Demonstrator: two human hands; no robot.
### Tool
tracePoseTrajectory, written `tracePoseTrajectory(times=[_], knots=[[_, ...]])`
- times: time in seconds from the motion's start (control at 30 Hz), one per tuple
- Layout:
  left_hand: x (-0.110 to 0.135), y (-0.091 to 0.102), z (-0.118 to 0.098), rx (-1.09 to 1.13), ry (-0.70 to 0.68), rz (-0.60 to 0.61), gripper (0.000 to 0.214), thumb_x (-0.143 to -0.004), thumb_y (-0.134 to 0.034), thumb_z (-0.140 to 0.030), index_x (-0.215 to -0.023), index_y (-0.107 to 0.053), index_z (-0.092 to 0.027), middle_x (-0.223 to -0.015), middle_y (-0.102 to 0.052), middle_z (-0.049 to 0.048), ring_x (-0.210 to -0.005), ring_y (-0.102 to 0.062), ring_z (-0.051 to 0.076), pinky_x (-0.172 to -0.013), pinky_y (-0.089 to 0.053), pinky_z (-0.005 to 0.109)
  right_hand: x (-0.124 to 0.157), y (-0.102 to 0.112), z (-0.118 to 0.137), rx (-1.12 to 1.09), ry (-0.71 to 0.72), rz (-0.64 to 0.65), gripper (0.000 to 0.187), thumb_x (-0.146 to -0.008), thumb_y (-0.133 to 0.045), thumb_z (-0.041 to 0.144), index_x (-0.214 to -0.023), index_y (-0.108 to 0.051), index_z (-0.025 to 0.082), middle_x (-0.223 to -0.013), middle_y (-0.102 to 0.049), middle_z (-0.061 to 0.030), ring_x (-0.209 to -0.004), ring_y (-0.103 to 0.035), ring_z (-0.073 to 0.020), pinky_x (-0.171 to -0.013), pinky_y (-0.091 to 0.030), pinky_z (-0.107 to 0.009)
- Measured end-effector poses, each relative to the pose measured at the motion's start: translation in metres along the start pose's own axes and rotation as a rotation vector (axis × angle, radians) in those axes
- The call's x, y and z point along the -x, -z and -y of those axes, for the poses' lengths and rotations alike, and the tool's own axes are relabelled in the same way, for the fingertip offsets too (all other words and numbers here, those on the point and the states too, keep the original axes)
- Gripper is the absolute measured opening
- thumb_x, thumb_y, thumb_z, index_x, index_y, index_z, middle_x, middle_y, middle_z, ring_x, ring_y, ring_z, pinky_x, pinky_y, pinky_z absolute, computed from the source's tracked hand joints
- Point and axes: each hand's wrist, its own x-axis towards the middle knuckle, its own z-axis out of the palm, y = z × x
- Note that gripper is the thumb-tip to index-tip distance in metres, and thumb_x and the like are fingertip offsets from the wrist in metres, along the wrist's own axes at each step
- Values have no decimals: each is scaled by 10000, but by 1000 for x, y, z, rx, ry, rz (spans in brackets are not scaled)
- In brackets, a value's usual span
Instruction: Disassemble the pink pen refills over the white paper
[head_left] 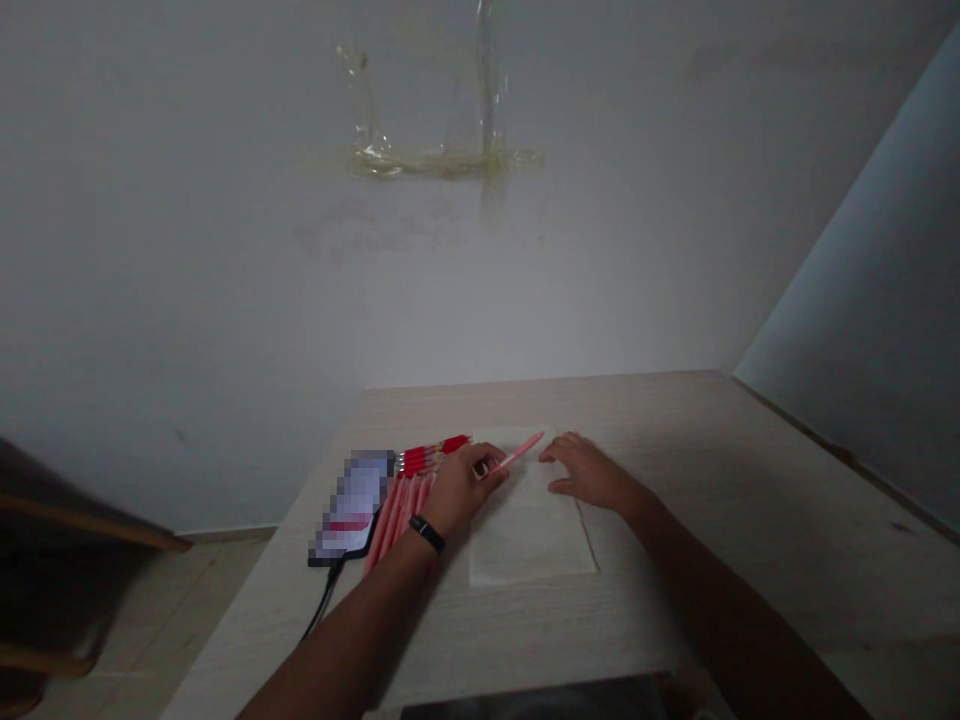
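Note:
My left hand, with a black band on its wrist, pinches a slim pink pen near its lower end. The pen slants up to the right above a sheet of pale paper. My right hand is at the paper's right side, thumb and fingers apart, a short gap from the pen's tip, with nothing in it. Left of the paper several pink pens lie side by side, partly hidden by my left wrist. Beyond them is a row of red pens with clear and silvery parts.
A phone, its screen blurred out, lies at the table's left side with a black cable running toward me. The wooden table meets a wall bearing strips of tape. A dark object lies at the near edge.

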Motion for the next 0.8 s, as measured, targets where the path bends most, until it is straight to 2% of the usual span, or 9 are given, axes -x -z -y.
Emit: tracePoseTrajectory(times=[0.17,0.27,0.43,0.6,0.8], knots=[[-1,-2,3,200,52,-24,266,-818,-698,-417,-888,-681,-161,-731,-644,7,-661,-552,136,-623,-403,245,-3,7,6,-48,33,-124,240,-851,-730,251,-1076,-663,201,-1038,-670,-74,-1025,-570,-237,-919,-430,-392],[-3,-3,2,406,82,-43,291,-779,-733,-422,-827,-649,-147,-759,-657,25,-691,-583,142,-643,-443,251,-5,12,14,-112,89,-200,166,-895,-690,299,-1033,-672,209,-972,-674,-61,-989,-575,-225,-899,-437,-376],[-4,-5,-4,650,136,-69,302,-718,-774,-411,-813,-664,-146,-764,-661,42,-687,-587,144,-630,-471,259,-4,17,26,-190,219,-222,150,-956,-613,344,-1022,-688,232,-965,-686,-58,-982,-579,-222,-905,-433,-377],[-1,-8,-10,683,189,-87,279,-706,-789,-373,-804,-675,-138,-696,-634,16,-637,-546,118,-583,-436,231,-4,20,30,-219,249,-233,185,-977,-581,377,-998,-701,238,-944,-693,-62,-958,-587,-222,-895,-439,-385],[0,-6,-13,643,198,-73,228,-702,-786,-321,-769,-672,-136,-714,-647,24,-663,-562,128,-611,-435,245,-4,21,31,-236,257,-236,211,-970,-589,412,-965,-710,240,-919,-696,-58,-928,-593,-216,-870,-443,-375]])
